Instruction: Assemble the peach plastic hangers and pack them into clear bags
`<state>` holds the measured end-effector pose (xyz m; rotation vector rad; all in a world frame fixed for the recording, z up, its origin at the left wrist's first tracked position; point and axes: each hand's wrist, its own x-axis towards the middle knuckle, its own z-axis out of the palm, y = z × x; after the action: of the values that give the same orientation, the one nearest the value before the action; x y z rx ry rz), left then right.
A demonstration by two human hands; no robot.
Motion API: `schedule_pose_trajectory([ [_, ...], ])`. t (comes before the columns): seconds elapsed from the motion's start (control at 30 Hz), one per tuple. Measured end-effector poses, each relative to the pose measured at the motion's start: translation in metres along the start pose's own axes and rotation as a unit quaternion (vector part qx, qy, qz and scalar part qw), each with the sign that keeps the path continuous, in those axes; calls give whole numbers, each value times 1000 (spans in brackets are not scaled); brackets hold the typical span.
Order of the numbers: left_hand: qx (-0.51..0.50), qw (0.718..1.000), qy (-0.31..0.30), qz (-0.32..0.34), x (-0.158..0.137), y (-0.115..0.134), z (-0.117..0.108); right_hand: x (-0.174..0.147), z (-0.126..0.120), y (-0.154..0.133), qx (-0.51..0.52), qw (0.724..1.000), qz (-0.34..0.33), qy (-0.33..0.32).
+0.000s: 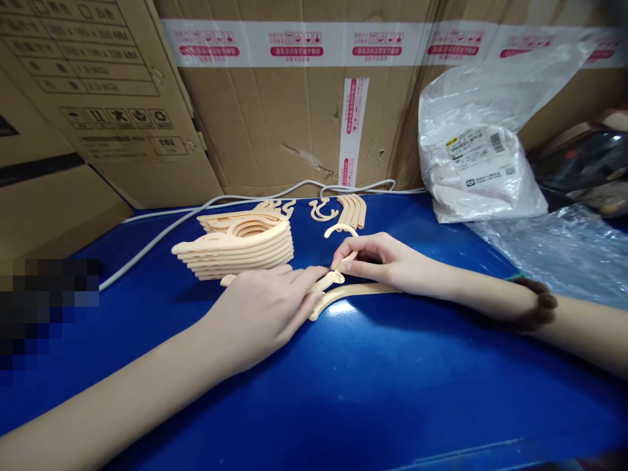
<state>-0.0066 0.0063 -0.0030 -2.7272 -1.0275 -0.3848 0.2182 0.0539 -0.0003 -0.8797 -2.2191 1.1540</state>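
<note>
My left hand (pixel 269 307) is closed over a cream plastic hanger arm (pixel 328 280), whose end shows beyond the fingertips. Between the thumb and fingers of my right hand (pixel 375 257) is a cream hanger hook (pixel 343 229), its curve rising above the grip. The hook's lower end meets the end of that arm; whether they are joined I cannot tell. Below both hands, another hanger arm (pixel 350 290) lies on the blue table, partly under my right hand. Just behind my left hand stands a stack of folded cream hangers (pixel 235 252).
Loose hooks (pixel 324 212) and several hanger arms (pixel 352 212) lie at the back of the blue table (pixel 392 392). A white cable (pixel 171 226) runs along the rear. Cardboard boxes (pixel 294 118) wall off the back and left. White plastic bags (pixel 481 163) sit at right.
</note>
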Motion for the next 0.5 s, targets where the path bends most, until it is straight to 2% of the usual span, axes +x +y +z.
schedule_pose_trajectory([
  [0.1, -37, 999, -13, -31, 2, 5, -5, -2, 2, -7, -35, 999, -23, 1],
  [0.2, -139, 983, -55, -103, 6, 8, -11, -7, 2, -17, -63, 996, -57, -3],
  [0.37, -354, 910, -114, -184, 15, 8, -16, -20, 0, -21, -149, 985, -86, 14],
  [0.5, -463, 841, -151, -235, 26, 8, -12, -32, 1, -14, -270, 958, -98, -2],
])
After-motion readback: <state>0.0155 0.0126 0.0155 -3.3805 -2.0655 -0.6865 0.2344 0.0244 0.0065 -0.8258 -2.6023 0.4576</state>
